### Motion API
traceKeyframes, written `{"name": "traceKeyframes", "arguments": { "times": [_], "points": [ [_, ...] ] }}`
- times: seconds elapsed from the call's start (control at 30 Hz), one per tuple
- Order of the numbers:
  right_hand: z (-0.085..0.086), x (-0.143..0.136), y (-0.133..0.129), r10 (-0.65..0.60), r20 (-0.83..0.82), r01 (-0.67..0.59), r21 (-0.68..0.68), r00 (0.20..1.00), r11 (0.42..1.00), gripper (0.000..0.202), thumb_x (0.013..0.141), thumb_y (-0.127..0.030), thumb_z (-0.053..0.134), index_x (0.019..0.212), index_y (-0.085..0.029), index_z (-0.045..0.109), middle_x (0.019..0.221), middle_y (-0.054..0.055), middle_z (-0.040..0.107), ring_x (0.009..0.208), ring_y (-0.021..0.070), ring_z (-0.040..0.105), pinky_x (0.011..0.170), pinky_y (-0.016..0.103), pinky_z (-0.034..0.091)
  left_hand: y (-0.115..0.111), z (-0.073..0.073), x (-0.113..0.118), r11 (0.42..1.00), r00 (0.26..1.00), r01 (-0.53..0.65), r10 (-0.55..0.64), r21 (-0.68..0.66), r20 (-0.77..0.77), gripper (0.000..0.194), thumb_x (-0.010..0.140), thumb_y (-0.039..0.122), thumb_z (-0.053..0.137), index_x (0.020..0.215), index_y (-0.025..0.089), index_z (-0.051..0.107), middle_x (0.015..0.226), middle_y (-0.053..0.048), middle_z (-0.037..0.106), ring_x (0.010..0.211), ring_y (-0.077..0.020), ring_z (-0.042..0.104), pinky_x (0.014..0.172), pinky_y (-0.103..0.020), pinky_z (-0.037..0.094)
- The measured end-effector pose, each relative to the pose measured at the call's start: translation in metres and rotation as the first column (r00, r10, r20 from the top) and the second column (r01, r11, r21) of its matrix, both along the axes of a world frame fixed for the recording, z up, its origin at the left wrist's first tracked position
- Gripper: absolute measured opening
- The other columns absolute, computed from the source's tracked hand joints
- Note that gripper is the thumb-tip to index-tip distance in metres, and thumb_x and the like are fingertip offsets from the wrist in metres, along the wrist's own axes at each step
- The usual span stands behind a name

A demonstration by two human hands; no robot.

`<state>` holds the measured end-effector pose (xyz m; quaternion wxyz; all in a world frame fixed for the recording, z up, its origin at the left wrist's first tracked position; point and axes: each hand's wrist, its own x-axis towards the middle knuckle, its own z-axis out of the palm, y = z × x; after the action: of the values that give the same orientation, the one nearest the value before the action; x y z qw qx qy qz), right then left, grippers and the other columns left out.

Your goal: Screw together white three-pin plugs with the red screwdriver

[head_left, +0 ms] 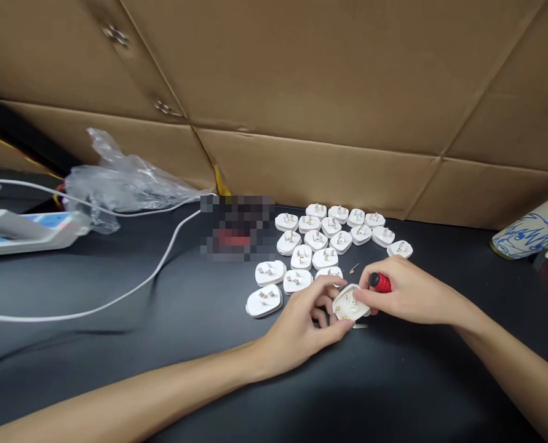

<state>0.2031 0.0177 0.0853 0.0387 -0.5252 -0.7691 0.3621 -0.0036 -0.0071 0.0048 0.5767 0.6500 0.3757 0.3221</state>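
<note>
My left hand (308, 314) is closed around the edge of a white plug housing (349, 303), its hollow inner side facing up with small brass-coloured parts in it. My right hand (403, 289) grips a red screwdriver (381, 282) with a black end, and its thumb presses on the housing's rim. The screwdriver's tip is hidden. Just beyond the hands lies a small metal pin with a brass end (354, 268). A thin pale strip (360, 326) shows below the housing; I cannot tell what it is. Several white plugs (297, 281) lie prongs up behind my left hand.
Brown cardboard (324, 80) walls off the back of the black table (200, 369). At left are a crumpled clear plastic bag (126, 181), a white cable (163, 258) and a white device (34, 231). A patterned cylinder (529, 231) leans at far right. One patch is blurred out.
</note>
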Motion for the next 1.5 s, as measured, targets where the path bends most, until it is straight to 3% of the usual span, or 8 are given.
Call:
{"name": "traceKeyframes", "arguments": {
  "times": [0.13,0.27,0.37,0.57,0.83,1.0,1.23,1.5],
  "points": [
    [0.010,0.006,0.001,0.024,0.013,-0.024,-0.008,1.000,1.000,0.038,0.095,-0.050,0.048,0.084,-0.019,0.068,0.063,-0.001,0.064,0.056,0.0129,0.050,0.051,0.025,0.035,0.002,0.002,-0.004,0.999,0.998,-0.008,0.010,0.033,-0.057,0.038,0.085,0.030,0.067,0.120,0.021,0.058,0.081,0.001,0.060,0.061,-0.0116,0.056,0.051,-0.021,0.049],
    [0.013,0.011,-0.003,0.104,0.068,-0.106,0.024,0.992,0.994,0.022,0.093,-0.038,0.055,0.091,-0.020,0.069,0.078,0.001,0.068,0.073,0.0169,0.059,0.067,0.028,0.042,0.003,-0.002,-0.014,0.993,0.999,-0.028,0.026,-0.116,-0.020,0.047,0.085,0.036,0.066,0.126,0.017,0.055,0.069,0.003,0.058,0.050,-0.0115,0.054,0.043,-0.021,0.045],
    [0.003,0.004,-0.012,0.215,0.110,-0.220,0.035,0.970,0.975,0.012,0.089,-0.029,0.061,0.095,-0.021,0.068,0.094,0.003,0.069,0.091,0.0203,0.061,0.079,0.030,0.043,0.004,-0.008,-0.020,0.985,0.994,-0.092,0.100,-0.145,0.049,0.045,0.087,0.041,0.063,0.122,0.013,0.056,0.067,0.001,0.061,0.052,-0.0135,0.058,0.042,-0.020,0.045],
    [-0.024,-0.013,-0.027,0.357,0.244,-0.385,0.077,0.902,0.920,0.011,0.090,-0.014,0.055,0.093,-0.018,0.066,0.098,0.006,0.066,0.079,0.0210,0.062,0.066,0.031,0.038,0.003,-0.012,-0.025,0.999,0.988,-0.041,0.043,-0.017,0.149,0.040,0.094,0.047,0.056,0.111,0.012,0.062,0.062,-0.001,0.063,0.046,-0.0102,0.051,0.044,-0.020,0.041],
    [-0.027,-0.015,-0.030,0.402,0.333,-0.459,0.113,0.853,0.881,0.030,0.083,0.004,0.046,0.098,-0.013,0.066,0.105,0.010,0.066,0.076,0.0212,0.061,0.061,0.032,0.032,0.003,-0.012,-0.025,0.999,0.991,-0.029,0.033,-0.032,0.129,0.040,0.094,0.047,0.053,0.110,0.012,0.062,0.063,-0.001,0.063,0.049,-0.0116,0.053,0.045,-0.020,0.043],
    [-0.023,-0.011,-0.027,0.365,0.286,-0.411,0.118,0.886,0.904,0.013,0.086,-0.009,0.054,0.094,-0.013,0.063,0.098,0.010,0.067,0.075,0.0207,0.059,0.063,0.032,0.036,0.003,-0.008,-0.023,0.999,0.995,-0.033,0.033,-0.004,0.092,0.028,0.091,0.032,0.059,0.111,0.013,0.061,0.064,0.000,0.064,0.050,-0.0110,0.057,0.044,-0.019,0.044],
    [0.009,0.009,-0.010,0.240,0.143,-0.262,0.162,0.960,0.951,0.011,0.083,-0.011,0.057,0.086,-0.021,0.062,0.084,-0.001,0.065,0.077,0.0145,0.057,0.071,0.025,0.042,0.003,0.000,-0.015,0.999,0.999,-0.028,0.028,-0.028,0.028,0.040,0.083,0.023,0.066,0.121,0.014,0.058,0.081,-0.004,0.072,0.059,-0.0129,0.065,0.049,-0.020,0.048],
    [0.027,0.017,-0.009,0.120,-0.162,-0.059,0.341,0.980,0.938,0.006,0.086,-0.019,0.065,0.084,-0.021,0.070,0.082,-0.002,0.072,0.073,0.0123,0.062,0.070,0.024,0.042,-0.001,-0.002,-0.001,0.956,0.991,0.063,-0.025,-0.287,0.134,0.048,0.082,0.027,0.072,0.126,0.013,0.057,0.088,-0.008,0.071,0.074,-0.0193,0.070,0.051,-0.022,0.054]
  ]
}}
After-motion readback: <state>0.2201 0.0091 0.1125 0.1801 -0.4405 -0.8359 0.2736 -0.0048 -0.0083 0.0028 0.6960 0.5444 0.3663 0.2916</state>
